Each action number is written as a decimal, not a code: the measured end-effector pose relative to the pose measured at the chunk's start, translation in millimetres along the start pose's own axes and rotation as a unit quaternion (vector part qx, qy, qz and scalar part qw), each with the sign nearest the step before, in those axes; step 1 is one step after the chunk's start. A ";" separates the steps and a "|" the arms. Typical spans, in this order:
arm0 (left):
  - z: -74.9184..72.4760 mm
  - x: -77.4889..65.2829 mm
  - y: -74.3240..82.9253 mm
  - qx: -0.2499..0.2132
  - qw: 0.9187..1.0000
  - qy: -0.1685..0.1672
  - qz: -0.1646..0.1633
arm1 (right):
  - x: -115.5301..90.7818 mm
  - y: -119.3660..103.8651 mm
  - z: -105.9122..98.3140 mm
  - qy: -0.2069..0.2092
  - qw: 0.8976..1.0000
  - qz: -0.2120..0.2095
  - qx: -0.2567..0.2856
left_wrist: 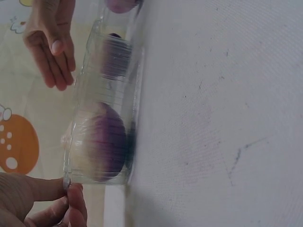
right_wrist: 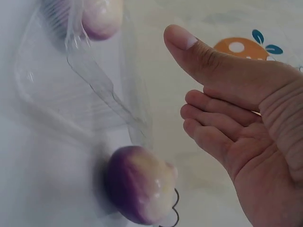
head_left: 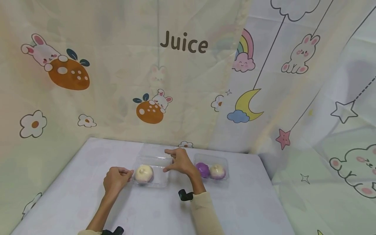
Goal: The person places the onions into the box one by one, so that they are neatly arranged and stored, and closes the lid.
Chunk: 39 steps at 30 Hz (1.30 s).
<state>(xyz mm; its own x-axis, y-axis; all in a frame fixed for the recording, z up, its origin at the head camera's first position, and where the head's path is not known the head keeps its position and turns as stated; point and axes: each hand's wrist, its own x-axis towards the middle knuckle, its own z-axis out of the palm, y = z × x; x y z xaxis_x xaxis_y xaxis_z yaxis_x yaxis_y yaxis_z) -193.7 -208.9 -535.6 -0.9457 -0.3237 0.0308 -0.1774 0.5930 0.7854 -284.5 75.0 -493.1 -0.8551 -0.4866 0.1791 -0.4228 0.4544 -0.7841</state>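
A clear plastic box (head_left: 160, 181) with its lid raised at the back holds a cream-and-purple turnip (head_left: 144, 173) in its left part. My left hand (head_left: 117, 179) pinches the box's left rim between thumb and fingers, as the left wrist view shows too. Over the box's right side hovers my right hand (head_left: 180, 160), thumb and fingers apart with nothing between them. In the right wrist view another purple-and-white turnip (right_wrist: 139, 184) lies below the hand. That view does not show whether a box surrounds it.
A second clear box (head_left: 225, 160) stands to the right, containing a purple round thing (head_left: 202, 170) and a cream-topped turnip (head_left: 217, 171). The white table (head_left: 243, 202) meets printed cloth (head_left: 188, 98) at its back edge.
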 end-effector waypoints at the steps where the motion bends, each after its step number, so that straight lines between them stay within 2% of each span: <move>1: 0.2 -0.1 -0.2 -0.002 1.000 -0.001 0.001 | -0.7 1.9 -2.0 0.010 1.000 0.000 0.002; 10: 1.9 0.0 -0.1 -0.009 1.000 0.004 0.008 | -3.4 14.8 -16.5 0.085 0.996 -0.023 -0.023; 17: 2.4 -0.2 -0.1 -0.009 1.000 0.003 0.010 | -8.4 23.2 -23.1 0.082 0.996 0.007 0.040; 20: 2.2 -0.4 0.0 -0.010 1.000 0.002 0.010 | -9.2 26.4 -26.0 0.090 0.996 0.017 0.015; 25: 2.3 -0.5 -0.1 -0.007 1.000 0.004 0.008 | -8.5 37.1 -31.3 0.099 0.995 0.005 -0.025; 28: 2.3 -0.6 -0.1 -0.006 1.000 0.004 0.007 | -4.0 64.1 -27.6 0.111 0.992 -0.013 -0.067; 30: 2.3 -0.8 0.0 -0.006 1.000 0.003 0.005 | -4.2 68.0 -27.9 0.114 0.990 -0.013 -0.087; 32: 2.1 -1.1 0.1 -0.007 1.000 0.001 0.003 | -5.0 68.4 -28.0 0.114 0.989 -0.006 -0.094; 35: 1.9 -1.3 0.3 -0.006 1.000 0.000 0.002 | -10.6 47.4 -33.5 0.104 0.991 0.018 -0.083; 36: 1.8 -1.3 0.3 -0.006 1.000 0.001 0.001 | -9.3 56.6 -33.5 0.103 0.991 0.011 -0.084; 39: 2.0 -1.4 0.1 -0.005 1.000 0.001 0.003 | -9.1 55.2 -34.5 0.097 0.991 0.018 -0.087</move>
<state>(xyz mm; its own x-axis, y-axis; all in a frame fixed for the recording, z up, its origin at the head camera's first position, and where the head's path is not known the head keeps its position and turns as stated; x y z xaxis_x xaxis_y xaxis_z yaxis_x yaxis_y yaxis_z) -192.9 -206.9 -536.8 -0.9460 -0.3221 0.0364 -0.1697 0.5876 0.7912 -310.4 130.3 -517.6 -0.9047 -0.3233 0.2775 -0.4227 0.5989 -0.6801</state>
